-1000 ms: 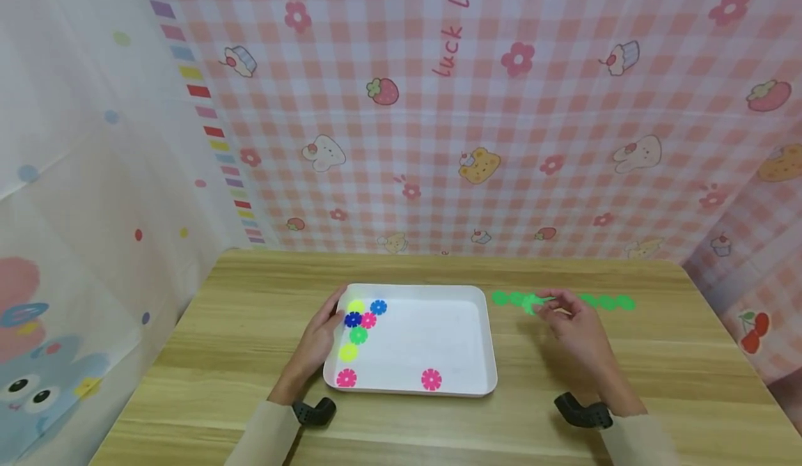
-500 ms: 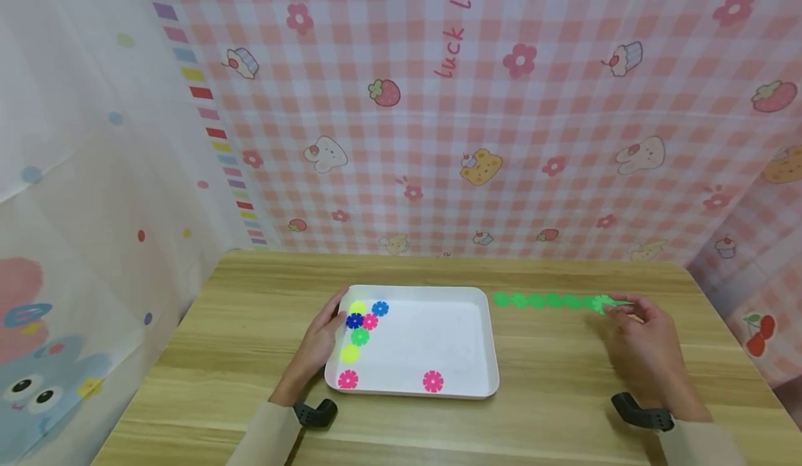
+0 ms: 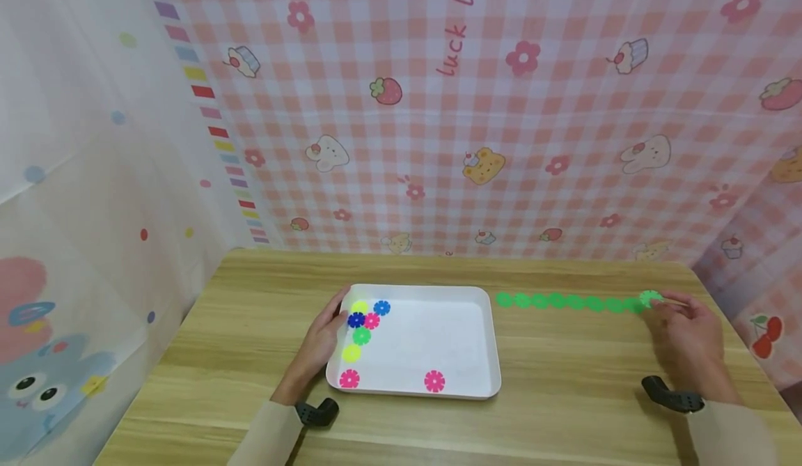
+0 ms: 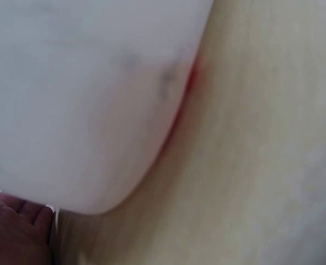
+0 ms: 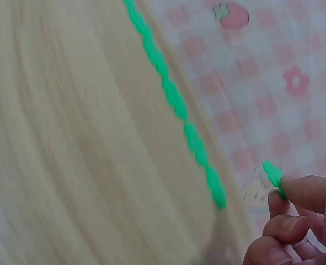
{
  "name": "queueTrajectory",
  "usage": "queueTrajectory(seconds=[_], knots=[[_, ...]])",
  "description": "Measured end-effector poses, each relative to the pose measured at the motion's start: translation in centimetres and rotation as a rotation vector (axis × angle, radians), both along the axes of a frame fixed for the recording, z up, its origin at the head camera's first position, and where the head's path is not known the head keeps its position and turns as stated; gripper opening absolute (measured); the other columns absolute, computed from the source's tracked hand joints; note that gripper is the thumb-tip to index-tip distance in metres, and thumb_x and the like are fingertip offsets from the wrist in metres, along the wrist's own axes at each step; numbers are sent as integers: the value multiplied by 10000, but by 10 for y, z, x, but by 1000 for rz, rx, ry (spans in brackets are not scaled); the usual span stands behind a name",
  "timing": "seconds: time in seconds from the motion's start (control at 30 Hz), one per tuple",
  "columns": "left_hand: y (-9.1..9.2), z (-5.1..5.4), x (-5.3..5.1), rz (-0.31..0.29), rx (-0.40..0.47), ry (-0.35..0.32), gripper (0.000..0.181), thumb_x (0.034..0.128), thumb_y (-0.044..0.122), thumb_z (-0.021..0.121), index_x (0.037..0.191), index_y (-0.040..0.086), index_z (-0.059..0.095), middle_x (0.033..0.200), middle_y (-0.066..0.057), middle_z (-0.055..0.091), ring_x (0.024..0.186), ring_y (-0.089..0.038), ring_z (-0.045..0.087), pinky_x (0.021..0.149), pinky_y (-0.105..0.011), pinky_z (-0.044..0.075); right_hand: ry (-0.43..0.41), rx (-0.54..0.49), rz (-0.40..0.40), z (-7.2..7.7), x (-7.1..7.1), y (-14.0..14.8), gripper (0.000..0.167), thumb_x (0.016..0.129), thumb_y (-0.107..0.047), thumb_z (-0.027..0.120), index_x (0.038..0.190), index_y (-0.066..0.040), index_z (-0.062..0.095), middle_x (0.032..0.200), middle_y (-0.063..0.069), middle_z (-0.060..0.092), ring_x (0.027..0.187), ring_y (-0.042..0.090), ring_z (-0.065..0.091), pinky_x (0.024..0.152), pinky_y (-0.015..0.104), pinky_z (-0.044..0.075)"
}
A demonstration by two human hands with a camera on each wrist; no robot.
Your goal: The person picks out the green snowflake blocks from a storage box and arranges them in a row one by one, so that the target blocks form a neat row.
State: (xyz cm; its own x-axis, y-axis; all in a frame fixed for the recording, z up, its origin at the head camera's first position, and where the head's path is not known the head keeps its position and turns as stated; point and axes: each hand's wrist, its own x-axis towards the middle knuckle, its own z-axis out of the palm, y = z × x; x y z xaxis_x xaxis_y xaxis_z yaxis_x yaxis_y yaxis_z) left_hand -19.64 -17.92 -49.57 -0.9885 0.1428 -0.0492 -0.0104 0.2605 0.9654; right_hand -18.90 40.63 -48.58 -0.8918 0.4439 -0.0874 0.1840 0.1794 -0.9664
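My right hand (image 3: 694,327) pinches a green snowflake-shaped plastic disc (image 3: 650,299) between thumb and fingertips. It is at the right end of a row of green discs (image 3: 557,301) lying along the back of the table. In the right wrist view, the pinched disc (image 5: 273,175) shows apart from the row's near end (image 5: 218,196). My left hand (image 3: 318,340) grips the left rim of a white tray (image 3: 491,340). Part of that hand (image 4: 19,229) appears beside the tray's corner in the left wrist view; its other fingers are hidden.
Inside the tray, yellow, blue, green and pink discs (image 3: 361,336) cluster at the left. One pink disc (image 3: 434,381) lies near the front rim. The wooden table (image 3: 564,410) ends at a pink checked cloth (image 3: 520,118) behind.
My right hand has moved right along the green row with the pinched disc, from near its left part to its right end. The left hand stays on the tray.
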Motion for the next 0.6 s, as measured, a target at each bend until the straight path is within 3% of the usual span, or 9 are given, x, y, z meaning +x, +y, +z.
queueTrajectory(seconds=[0.1, 0.33, 0.47, 0.6], knots=[[1, 5, 1, 1, 0, -8, 509, 1079, 104, 283, 1584, 123, 230, 1657, -75, 162, 1534, -251, 75, 1243, -473, 46, -34, -54, -56, -5, -3, 7, 112, 959, -190, 644, 966, -300, 628, 702, -230, 625, 566, -1, 526, 448, 181, 426], [-3, -16, -7, 3, -17, 17, 502, 1085, 163, 294, 1583, 210, 248, 1657, -19, 174, 1533, -212, 80, 1244, -463, 50, -86, -87, -166, -12, -8, 16, 124, 937, -193, 663, 901, -306, 625, 588, -177, 594, 428, 45, 484, 358, 228, 383], [-4, -18, -9, 5, -16, 45, 500, 1082, 158, 296, 1579, 201, 260, 1653, -26, 188, 1533, -224, 89, 1243, -474, 56, -137, 56, -177, -13, -11, 13, 98, 938, -250, 660, 900, -324, 607, 577, -210, 548, 455, 38, 473, 392, 241, 403], [-3, -18, -9, 10, -12, 31, 501, 1082, 161, 292, 1579, 210, 262, 1653, -16, 191, 1533, -224, 93, 1242, -474, 58, -193, 200, -197, -14, -13, 12, 51, 937, -283, 650, 924, -312, 610, 579, -298, 479, 537, -35, 478, 485, 196, 426]])
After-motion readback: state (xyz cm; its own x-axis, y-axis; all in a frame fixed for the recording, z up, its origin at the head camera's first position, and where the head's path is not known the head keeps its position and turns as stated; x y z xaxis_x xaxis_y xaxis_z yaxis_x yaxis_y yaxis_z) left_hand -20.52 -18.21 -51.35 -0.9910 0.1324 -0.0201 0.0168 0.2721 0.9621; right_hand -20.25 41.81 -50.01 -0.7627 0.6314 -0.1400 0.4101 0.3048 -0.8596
